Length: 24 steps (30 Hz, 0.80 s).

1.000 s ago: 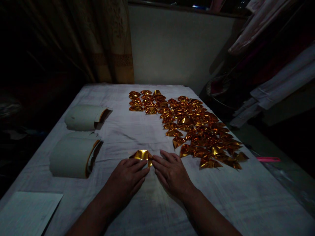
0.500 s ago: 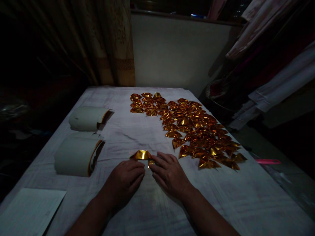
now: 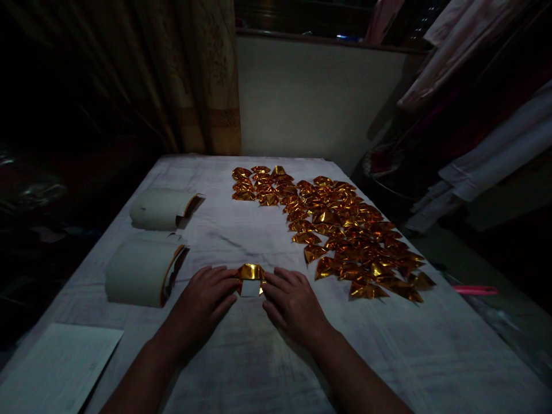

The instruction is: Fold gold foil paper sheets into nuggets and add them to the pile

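Observation:
A partly folded piece of gold foil paper (image 3: 251,271) lies on the cloth-covered table, with a pale square showing on its near side. My left hand (image 3: 200,302) has its fingers pressed together on the paper's left end. On the right end, the fingers of my right hand (image 3: 295,302) press down in the same way. The fingertips hide both ends of the paper. Many folded gold foil pieces (image 3: 328,218) are spread over the right and far part of the table.
Two curved stacks of pale-backed sheets (image 3: 140,276) (image 3: 159,208) rest on the left. A flat white sheet or pad (image 3: 64,362) lies at the near left corner. A curtain (image 3: 207,80) hangs behind, clothes (image 3: 495,138) at right. A pink handle (image 3: 474,290) shows beyond the right edge.
My left hand has moved left and up onto the paper's left end. The paper's near side now shows a pale square between gold edges. My right hand stays at the right end.

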{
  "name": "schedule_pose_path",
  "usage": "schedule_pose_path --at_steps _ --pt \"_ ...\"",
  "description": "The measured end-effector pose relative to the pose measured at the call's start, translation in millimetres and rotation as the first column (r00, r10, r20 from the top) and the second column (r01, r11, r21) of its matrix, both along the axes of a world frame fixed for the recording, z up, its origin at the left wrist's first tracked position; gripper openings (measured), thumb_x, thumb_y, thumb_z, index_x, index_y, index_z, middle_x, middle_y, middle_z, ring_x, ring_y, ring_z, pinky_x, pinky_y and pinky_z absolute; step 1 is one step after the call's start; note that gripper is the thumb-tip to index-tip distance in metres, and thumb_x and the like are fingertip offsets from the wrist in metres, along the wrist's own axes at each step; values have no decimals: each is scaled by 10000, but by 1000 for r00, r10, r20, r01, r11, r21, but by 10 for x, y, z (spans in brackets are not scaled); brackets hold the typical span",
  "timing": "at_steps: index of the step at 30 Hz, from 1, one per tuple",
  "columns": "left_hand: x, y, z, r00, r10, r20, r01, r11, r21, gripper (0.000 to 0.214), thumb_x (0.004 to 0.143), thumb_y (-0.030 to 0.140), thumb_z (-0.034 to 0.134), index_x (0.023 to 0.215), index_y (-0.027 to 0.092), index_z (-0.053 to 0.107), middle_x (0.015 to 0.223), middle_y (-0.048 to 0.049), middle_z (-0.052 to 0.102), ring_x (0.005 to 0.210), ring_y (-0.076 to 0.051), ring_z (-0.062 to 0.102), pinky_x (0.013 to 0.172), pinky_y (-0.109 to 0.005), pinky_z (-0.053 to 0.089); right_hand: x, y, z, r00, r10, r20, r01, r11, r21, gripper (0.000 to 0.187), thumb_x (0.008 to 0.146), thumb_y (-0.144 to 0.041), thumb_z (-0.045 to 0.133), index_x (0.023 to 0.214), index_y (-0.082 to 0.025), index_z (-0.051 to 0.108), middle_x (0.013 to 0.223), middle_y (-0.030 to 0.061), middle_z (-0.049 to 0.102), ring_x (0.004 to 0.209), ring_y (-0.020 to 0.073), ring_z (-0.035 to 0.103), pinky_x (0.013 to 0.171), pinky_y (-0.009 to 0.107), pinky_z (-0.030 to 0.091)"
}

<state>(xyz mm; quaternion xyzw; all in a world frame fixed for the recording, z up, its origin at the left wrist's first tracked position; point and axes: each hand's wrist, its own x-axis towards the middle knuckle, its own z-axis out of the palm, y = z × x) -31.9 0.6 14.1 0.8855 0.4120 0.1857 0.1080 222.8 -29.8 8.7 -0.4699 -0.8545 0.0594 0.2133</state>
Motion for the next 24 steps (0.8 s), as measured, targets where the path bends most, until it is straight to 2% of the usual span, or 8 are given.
schedule_pose_path --at_steps 5,9,14,20,24 --pt "117 37 76 999 -14 42 13 999 30 201 978 277 565 1144 240 673 1159 -59 697 1056 -228 628 960 -454 481 -24 53 39 1000 -22 8 22 999 -33 343 903 -275 668 1244 -240 640 1347 59 652 1225 293 554 946 454 434" --pt "150 40 63 1000 -1 24 -1 996 88 190 986 293 554 1108 228 684 1084 -70 709 965 -229 645 867 -426 509 -30 119 65 1000 -5 28 6 999 -46 323 884 -304 712 1196 -245 655 1319 57 670 1199 286 572 923 440 445" --pt "153 32 -38 1000 19 22 -22 985 169 194 996 312 537 1088 214 677 1075 -77 714 962 -230 651 872 -420 508 -36 153 -19 1000 12 -17 -11 1000 22 319 882 -297 713 1191 -238 658 1295 80 680 1182 266 587 915 422 453" --pt "165 37 -44 998 64 21 -67 987 145 190 1018 275 472 1049 197 643 990 -62 724 895 -217 659 858 -405 507 -54 170 -142 997 15 -70 -5 991 133 244 931 -211 629 1172 -216 665 1233 74 712 1123 236 615 921 394 446" --pt "166 40 -43 993 86 84 -97 985 142 224 1015 294 461 1042 207 665 980 -63 726 896 -218 656 831 -391 510 -48 206 -181 994 -18 -111 31 993 114 223 950 -187 601 1151 -248 676 1183 47 731 1070 200 633 892 366 453"
